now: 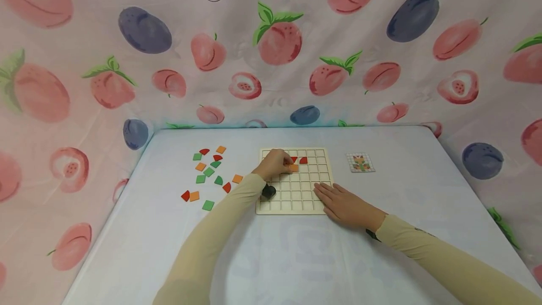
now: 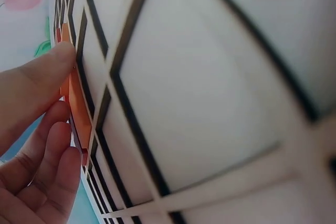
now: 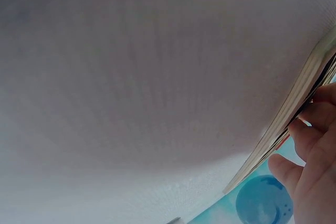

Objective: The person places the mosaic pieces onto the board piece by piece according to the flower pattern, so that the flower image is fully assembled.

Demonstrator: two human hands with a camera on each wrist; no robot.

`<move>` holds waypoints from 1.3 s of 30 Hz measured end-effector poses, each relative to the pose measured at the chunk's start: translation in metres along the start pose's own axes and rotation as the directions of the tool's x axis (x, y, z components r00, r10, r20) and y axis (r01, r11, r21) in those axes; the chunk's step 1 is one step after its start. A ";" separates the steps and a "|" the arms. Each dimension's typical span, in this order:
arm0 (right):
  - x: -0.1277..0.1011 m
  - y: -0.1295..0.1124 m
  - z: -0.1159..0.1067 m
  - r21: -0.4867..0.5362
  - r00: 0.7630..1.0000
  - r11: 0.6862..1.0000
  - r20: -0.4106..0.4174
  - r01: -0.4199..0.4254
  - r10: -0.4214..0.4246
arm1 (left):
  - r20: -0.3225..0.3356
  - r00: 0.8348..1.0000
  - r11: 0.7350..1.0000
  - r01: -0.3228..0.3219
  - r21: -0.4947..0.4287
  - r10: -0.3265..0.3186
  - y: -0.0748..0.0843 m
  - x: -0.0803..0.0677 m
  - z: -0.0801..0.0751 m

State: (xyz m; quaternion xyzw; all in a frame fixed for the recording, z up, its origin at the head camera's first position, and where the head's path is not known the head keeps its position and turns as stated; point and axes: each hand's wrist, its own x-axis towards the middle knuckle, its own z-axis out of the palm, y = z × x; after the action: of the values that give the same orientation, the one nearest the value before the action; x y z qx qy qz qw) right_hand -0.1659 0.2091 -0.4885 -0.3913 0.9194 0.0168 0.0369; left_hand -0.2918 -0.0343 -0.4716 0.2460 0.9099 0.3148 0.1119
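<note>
- Two hands work at the grid board (image 1: 292,208) in the middle of the worktop (image 1: 271,258).
- Left hand (image 1: 274,163), the nearer one, has its grip pinched on one orange tile (image 2: 77,109), near the board's far edge.
- Right hand (image 1: 344,204) lies flat, fingers apart, on the board's near right corner.
- Loose tiles (image 1: 208,172), about thirteen, lie toward the worktop's left edge; one card (image 1: 360,162) lies right of the board.

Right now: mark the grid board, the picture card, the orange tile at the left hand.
grid board (image 1: 296,201), head view, bare lower cells.
picture card (image 1: 360,163), head view, card centre.
orange tile (image 2: 79,108), left wrist view, tile face.
</note>
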 end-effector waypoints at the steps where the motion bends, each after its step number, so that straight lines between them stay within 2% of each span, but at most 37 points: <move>1: 0.000 0.000 0.000 0.001 1.000 1.000 -0.002 0.000 0.000 | -0.002 1.000 1.000 -0.002 0.002 0.002 0.000 0.000 0.000; 6: -0.001 0.001 0.002 -0.008 1.000 1.000 -0.016 0.009 -0.009 | 0.005 1.000 1.000 -0.006 -0.004 0.006 0.000 0.001 0.000; 14: -0.001 0.002 0.004 -0.005 1.000 1.000 -0.025 0.012 -0.012 | 0.013 1.000 0.995 0.028 -0.097 -0.026 -0.007 -0.004 -0.006; 21: -0.001 0.002 0.002 0.014 1.000 1.000 0.018 -0.017 0.017 | 0.020 0.999 0.997 0.026 -0.077 -0.025 -0.010 -0.006 -0.008; 25: 0.000 0.002 0.003 0.020 1.000 1.000 0.013 -0.011 0.011 | 0.043 0.999 0.998 0.020 -0.062 -0.017 -0.011 -0.004 -0.005; 29: -0.001 0.002 0.003 0.018 1.000 1.000 0.000 -0.009 0.009 | 0.039 0.999 0.999 0.017 -0.048 -0.015 -0.009 -0.003 -0.006; 34: -0.002 0.001 0.002 0.022 1.000 1.000 -0.005 -0.009 0.009 | 0.034 0.999 0.997 0.022 -0.078 -0.019 -0.009 -0.011 -0.016; 39: -0.001 0.000 0.000 0.015 1.000 1.000 0.001 -0.008 0.008 | 0.035 0.999 0.995 -0.014 -0.095 0.018 -0.026 -0.029 -0.034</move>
State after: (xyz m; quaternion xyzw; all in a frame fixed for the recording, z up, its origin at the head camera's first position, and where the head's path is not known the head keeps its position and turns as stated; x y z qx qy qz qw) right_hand -0.1651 0.2104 -0.4887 -0.3874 0.9210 0.0101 0.0403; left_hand -0.2891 -0.0851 -0.4603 0.2533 0.8898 0.3540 0.1374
